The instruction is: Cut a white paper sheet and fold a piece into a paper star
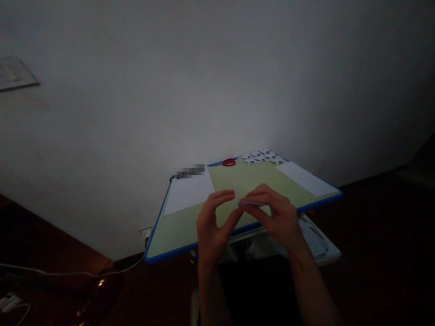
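- The wall (217, 68) was plain and pale, filling most of the view.
- Light was dim; a brighter patch lay on the wall just above the desk, and the corners fell into shadow.
- A flat pale panel (15, 72) was mounted high on the wall at the left.
- The floor (390, 235) was dark reddish brown.
- A small desk (159, 244) with a pale green top and blue edging stood against the wall.
- A white cable (68, 273) trailed across the floor at the left.
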Motion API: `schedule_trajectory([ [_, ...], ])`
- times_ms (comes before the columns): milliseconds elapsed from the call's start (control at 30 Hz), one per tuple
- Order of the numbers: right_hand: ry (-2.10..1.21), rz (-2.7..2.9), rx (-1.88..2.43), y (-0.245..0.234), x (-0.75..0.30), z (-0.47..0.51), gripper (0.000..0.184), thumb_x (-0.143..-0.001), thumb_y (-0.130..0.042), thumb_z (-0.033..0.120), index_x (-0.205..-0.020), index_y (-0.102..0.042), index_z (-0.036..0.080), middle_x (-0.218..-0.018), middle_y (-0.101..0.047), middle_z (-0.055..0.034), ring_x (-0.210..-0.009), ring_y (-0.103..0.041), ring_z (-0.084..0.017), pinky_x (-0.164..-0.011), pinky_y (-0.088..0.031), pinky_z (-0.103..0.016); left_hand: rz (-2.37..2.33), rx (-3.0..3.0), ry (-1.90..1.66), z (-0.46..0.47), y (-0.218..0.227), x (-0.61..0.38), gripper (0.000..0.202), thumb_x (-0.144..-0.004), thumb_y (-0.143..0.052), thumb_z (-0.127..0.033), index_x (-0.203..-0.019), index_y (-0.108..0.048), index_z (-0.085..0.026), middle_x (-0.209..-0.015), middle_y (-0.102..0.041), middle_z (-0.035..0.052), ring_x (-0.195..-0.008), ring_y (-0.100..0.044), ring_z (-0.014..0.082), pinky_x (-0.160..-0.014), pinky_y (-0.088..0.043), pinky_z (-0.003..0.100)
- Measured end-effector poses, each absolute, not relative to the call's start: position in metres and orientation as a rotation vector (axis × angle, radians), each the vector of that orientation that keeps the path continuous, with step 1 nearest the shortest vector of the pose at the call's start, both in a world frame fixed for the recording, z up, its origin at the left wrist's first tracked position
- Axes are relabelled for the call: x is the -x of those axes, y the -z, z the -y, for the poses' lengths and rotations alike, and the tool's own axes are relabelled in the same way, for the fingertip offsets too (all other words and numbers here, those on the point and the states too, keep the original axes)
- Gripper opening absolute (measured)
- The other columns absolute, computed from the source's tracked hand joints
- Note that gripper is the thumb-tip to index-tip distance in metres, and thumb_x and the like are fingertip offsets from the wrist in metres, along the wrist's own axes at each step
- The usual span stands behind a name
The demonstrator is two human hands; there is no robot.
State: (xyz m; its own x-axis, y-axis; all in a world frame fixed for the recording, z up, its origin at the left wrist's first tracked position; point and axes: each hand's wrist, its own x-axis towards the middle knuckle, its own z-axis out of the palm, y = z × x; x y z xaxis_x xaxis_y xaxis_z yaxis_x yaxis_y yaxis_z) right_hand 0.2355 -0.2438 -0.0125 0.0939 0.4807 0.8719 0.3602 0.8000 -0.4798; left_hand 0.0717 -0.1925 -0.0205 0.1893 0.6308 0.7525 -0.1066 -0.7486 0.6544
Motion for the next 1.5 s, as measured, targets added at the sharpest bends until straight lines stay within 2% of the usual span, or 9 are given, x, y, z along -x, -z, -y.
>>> schedule_trajectory([
  [167, -0.130, 1.529, 0.726, 0.012, -0.233, 0.245, 0.029, -0.098, -0.071, 0.013, -0.121, -0.073, 0.031, -0.107, -0.076, -0.0019, -0.101, -0.070, -0.021, -0.089, -0.057, -0.041, -0.522, -1.799, -1.554, 0.194, 0.023, -0.069, 0.017, -0.091, -0.080, -0.021, -0.107, -0.082, -0.026, -0.107, -0.080, 0.0063, -0.102, -0.073, 0.0240, -0.097, -0.055, 0.037],
  [300, -0.115, 1.474, 0.681, 0.011, -0.233, 0.246, 0.023, -0.097, -0.071, 0.011, -0.110, -0.074, 0.030, -0.106, -0.076, -0.0023, -0.103, -0.069, -0.022, -0.092, -0.055, -0.043, -0.500, -1.782, -1.598, 0.192, 0.025, -0.069, 0.015, -0.091, -0.080, -0.019, -0.104, -0.082, -0.026, -0.104, -0.080, 0.0043, -0.100, -0.073, 0.0218, -0.094, -0.055, 0.034],
  [467, -0.103, 1.472, 0.693, 0.011, -0.235, 0.244, 0.021, -0.095, -0.074, 0.010, -0.105, -0.078, 0.028, -0.097, -0.072, -0.0024, -0.094, -0.067, -0.021, -0.084, -0.054, -0.038, -0.434, -1.835, -1.597, 0.193, 0.026, -0.071, 0.025, -0.091, -0.080, -0.017, -0.113, -0.080, -0.029, -0.110, -0.079, 0.0037, -0.103, -0.072, 0.0215, -0.095, -0.055, 0.035],
  [667, -0.144, 1.430, 0.684, 0.014, -0.231, 0.241, 0.021, -0.093, -0.077, 0.010, -0.103, -0.075, 0.028, -0.095, -0.073, 0.0003, -0.091, -0.067, -0.019, -0.083, -0.052, -0.037, -0.363, -1.871, -1.647, 0.195, 0.022, -0.073, 0.021, -0.093, -0.076, -0.011, -0.106, -0.080, -0.027, -0.103, -0.079, 0.0022, -0.096, -0.072, 0.0182, -0.088, -0.056, 0.032],
  [833, -0.105, 1.338, 0.739, 0.017, -0.230, 0.241, 0.041, -0.086, -0.084, 0.012, -0.121, -0.070, 0.029, -0.111, -0.068, -0.0021, -0.104, -0.062, -0.021, -0.089, -0.050, -0.037, -0.334, -1.876, -1.640, 0.196, 0.019, -0.071, 0.020, -0.093, -0.075, -0.009, -0.102, -0.081, -0.025, -0.099, -0.081, 0.0021, -0.093, -0.073, 0.0176, -0.085, -0.057, 0.031],
  [1000, -0.193, 1.490, 0.638, 0.016, -0.232, 0.241, 0.019, -0.091, -0.080, 0.010, -0.101, -0.076, 0.026, -0.091, -0.072, 0.0014, -0.084, -0.068, -0.016, -0.075, -0.053, -0.031, -0.322, -1.850, -1.653, 0.200, 0.016, -0.069, 0.017, -0.094, -0.075, -0.010, -0.099, -0.081, -0.025, -0.095, -0.080, 0.0017, -0.087, -0.073, 0.0163, -0.079, -0.056, 0.029],
  [1167, -0.182, 1.497, 0.613, 0.015, -0.230, 0.240, 0.019, -0.090, -0.082, 0.010, -0.100, -0.077, 0.025, -0.089, -0.072, 0.0005, -0.081, -0.069, -0.016, -0.072, -0.054, -0.030, -0.251, -1.764, -1.754, 0.199, 0.015, -0.070, 0.017, -0.092, -0.077, -0.009, -0.096, -0.082, -0.025, -0.090, -0.079, 0.0022, -0.084, -0.071, 0.0161, -0.078, -0.055, 0.028],
  [1367, -0.103, 1.513, 0.681, 0.017, -0.224, 0.234, 0.009, -0.097, -0.074, 0.018, -0.090, -0.071, 0.023, -0.085, -0.069, 0.0006, -0.078, -0.066, -0.015, -0.070, -0.052, -0.027, -0.265, -1.604, -1.871, 0.198, 0.020, -0.075, 0.003, -0.094, -0.077, -0.022, -0.091, -0.078, -0.024, -0.081, -0.073, 0.0009, -0.077, -0.066, 0.0151, -0.071, -0.052, 0.026],
  [1500, -0.006, 1.525, 0.793, 0.021, -0.210, 0.229, 0.023, -0.103, -0.064, 0.024, -0.080, -0.061, 0.023, -0.070, -0.060, 0.0045, -0.062, -0.057, -0.012, -0.061, -0.045, -0.025, -0.755, -1.546, -2.090, 0.204, 0.019, -0.085, 0.027, -0.101, -0.068, -0.042, -0.087, -0.072, -0.020, -0.079, -0.070, 0.0004, -0.071, -0.062, 0.0131, -0.063, -0.048, 0.022],
])
